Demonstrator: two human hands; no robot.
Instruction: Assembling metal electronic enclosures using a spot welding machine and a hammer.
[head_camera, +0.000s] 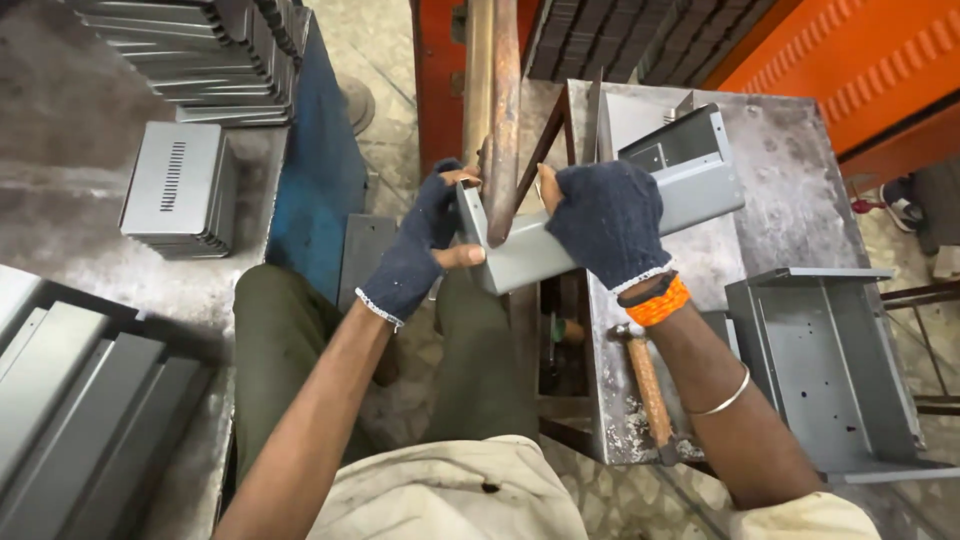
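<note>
Both gloved hands, left hand and right hand, grip bent grey sheet-metal bracket; hammer at 5 o'clock

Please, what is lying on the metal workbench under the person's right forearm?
A wooden-handled hammer lies on the workbench, beside metal filings. The right hand and forearm cover part of its head, so its shape cannot be seen fully.
</note>
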